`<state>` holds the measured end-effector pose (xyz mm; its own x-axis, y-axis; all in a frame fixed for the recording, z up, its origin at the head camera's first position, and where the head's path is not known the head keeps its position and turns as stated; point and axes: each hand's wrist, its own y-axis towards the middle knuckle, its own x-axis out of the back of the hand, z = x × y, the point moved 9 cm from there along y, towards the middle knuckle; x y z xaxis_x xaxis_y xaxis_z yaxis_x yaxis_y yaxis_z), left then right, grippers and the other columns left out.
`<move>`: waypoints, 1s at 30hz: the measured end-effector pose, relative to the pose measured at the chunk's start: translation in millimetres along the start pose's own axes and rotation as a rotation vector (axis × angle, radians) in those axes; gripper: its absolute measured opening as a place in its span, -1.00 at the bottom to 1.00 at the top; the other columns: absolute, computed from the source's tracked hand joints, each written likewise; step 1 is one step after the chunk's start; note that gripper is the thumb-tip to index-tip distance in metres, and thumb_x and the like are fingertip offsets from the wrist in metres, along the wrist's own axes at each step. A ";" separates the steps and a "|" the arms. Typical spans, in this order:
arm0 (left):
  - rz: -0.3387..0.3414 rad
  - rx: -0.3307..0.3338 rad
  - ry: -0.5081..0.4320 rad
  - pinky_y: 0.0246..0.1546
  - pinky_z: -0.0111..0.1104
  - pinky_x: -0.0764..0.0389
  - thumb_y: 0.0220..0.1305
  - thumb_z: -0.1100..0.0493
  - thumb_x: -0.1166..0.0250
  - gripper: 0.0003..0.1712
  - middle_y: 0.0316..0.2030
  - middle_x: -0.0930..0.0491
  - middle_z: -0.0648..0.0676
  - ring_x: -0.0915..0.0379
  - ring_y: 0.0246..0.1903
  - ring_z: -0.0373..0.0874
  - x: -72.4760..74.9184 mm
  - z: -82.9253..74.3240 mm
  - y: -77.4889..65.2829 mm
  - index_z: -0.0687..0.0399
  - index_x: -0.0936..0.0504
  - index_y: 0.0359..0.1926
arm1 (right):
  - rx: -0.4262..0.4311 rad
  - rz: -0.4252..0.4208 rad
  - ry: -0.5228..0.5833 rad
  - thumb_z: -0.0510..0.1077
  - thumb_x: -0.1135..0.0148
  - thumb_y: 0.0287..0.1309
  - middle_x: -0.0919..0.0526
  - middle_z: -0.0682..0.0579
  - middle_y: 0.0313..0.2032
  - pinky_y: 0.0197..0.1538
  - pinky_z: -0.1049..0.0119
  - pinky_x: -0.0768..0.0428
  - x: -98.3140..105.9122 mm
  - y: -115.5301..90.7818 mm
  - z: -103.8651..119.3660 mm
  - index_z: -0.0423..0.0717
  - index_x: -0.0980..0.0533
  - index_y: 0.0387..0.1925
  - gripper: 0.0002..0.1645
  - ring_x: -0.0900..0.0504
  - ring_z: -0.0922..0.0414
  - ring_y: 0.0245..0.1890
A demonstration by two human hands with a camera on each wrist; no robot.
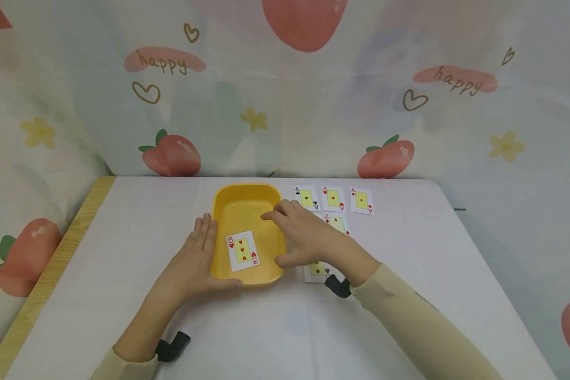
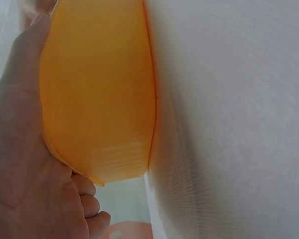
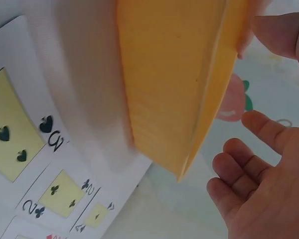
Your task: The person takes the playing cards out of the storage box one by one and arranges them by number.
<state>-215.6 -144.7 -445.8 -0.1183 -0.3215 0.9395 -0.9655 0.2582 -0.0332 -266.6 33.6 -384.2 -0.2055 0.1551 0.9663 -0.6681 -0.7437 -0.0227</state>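
Observation:
A yellow plastic tray [image 1: 248, 192] stands on the table, with a three of hearts playing card [image 1: 243, 250] face up inside. My left hand [image 1: 195, 258] lies along its left side with straight fingers, the thumb reaching along the near rim. In the left wrist view the palm is against the tray wall [image 2: 99, 89]. Over the right rim hovers my right hand [image 1: 301, 232], fingers loosely bent and spread from the thumb, holding nothing. The right wrist view shows that hand [image 3: 269, 174] apart from the tray.
Right of the tray, cards lie in rows: an ace of clubs [image 1: 306, 198], ace of hearts [image 1: 333, 199], ace of diamonds [image 1: 362, 200] and a two of diamonds [image 1: 336, 221]. Nearer are a two of clubs [image 3: 65, 194] and three of spades [image 3: 12, 119], partly covered by the right arm.

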 end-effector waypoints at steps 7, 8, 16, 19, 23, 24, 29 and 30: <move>0.001 0.004 0.003 0.51 0.05 0.01 -0.28 -0.80 -0.16 0.72 0.58 0.39 0.23 0.45 0.57 0.15 -0.3 0.6 -0.3 0.28 0.30 0.56 | 0.042 0.009 -0.003 0.14 -0.38 -0.21 -0.37 0.11 0.08 0.00 0.34 -0.48 -3.8 13.2 9.4 0.07 -0.36 0.34 -0.04 -0.32 0.18 -0.01; 0.001 0.005 0.002 0.51 0.05 0.01 -0.28 -0.80 -0.17 0.72 0.58 0.39 0.23 0.45 0.57 0.14 -0.5 0.8 -0.3 0.28 0.30 0.56 | 0.044 0.013 0.000 0.13 -0.38 -0.22 -0.37 0.11 0.08 0.01 0.34 -0.48 -4.9 14.8 10.5 0.07 -0.36 0.34 -0.04 -0.32 0.18 -0.01; -0.001 0.000 0.003 0.51 0.05 0.01 -0.27 -0.79 -0.18 0.71 0.58 0.39 0.23 0.45 0.57 0.14 -0.7 0.6 -0.5 0.27 0.30 0.57 | 0.071 0.029 -0.014 0.12 -0.38 -0.22 -0.37 0.06 0.14 0.14 0.31 -0.48 -12.5 26.9 19.4 0.05 -0.35 0.36 -0.01 -0.34 0.16 0.06; -0.002 -0.002 0.010 0.50 0.06 0.01 -0.27 -0.80 -0.17 0.72 0.58 0.39 0.23 0.45 0.57 0.14 -0.8 0.8 -0.3 0.27 0.30 0.56 | 0.080 0.037 -0.014 0.12 -0.40 -0.22 -0.37 0.07 0.14 0.17 0.32 -0.47 -14.7 31.3 22.7 0.04 -0.35 0.36 0.00 -0.35 0.16 0.08; -0.006 -0.009 0.011 0.50 0.06 0.00 -0.28 -0.81 -0.14 0.72 0.58 0.39 0.24 0.46 0.57 0.15 -0.5 0.7 -0.2 0.28 0.29 0.56 | 0.069 0.064 0.000 0.13 -0.43 -0.20 -0.37 0.08 0.13 0.20 0.32 -0.47 -18.7 36.6 24.3 0.03 -0.34 0.37 0.01 -0.34 0.16 0.09; -0.008 -0.012 0.010 0.50 0.07 0.00 -0.28 -0.82 -0.13 0.72 0.58 0.38 0.24 0.45 0.57 0.15 -0.3 0.6 -0.1 0.29 0.28 0.56 | 0.064 0.072 0.003 0.13 -0.44 -0.19 -0.37 0.09 0.13 0.20 0.32 -0.47 -20.0 37.8 24.1 0.03 -0.34 0.38 0.01 -0.33 0.16 0.09; -0.007 -0.015 0.005 0.50 0.08 -0.01 -0.29 -0.83 -0.10 0.72 0.58 0.38 0.24 0.47 0.57 0.15 -0.3 0.6 -0.2 0.29 0.28 0.56 | 0.045 0.098 0.011 0.14 -0.44 -0.18 -0.37 0.11 0.11 0.20 0.34 -0.48 -28.9 43.8 20.8 0.05 -0.34 0.39 0.01 -0.31 0.17 0.09; -0.005 -0.014 0.005 0.50 0.08 0.00 -0.29 -0.83 -0.10 0.72 0.58 0.38 0.24 0.47 0.57 0.15 -0.4 0.7 -0.2 0.29 0.28 0.56 | 0.041 0.104 0.010 0.15 -0.44 -0.18 -0.37 0.12 0.11 0.20 0.35 -0.48 -31.0 44.9 20.0 0.05 -0.34 0.39 0.01 -0.31 0.17 0.09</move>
<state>-215.5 -145.3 -446.5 -0.1122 -0.3180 0.9414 -0.9628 0.2690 -0.0239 -275.9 -17.7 -410.0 -0.2790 0.0822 0.9568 -0.6135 -0.7817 -0.1117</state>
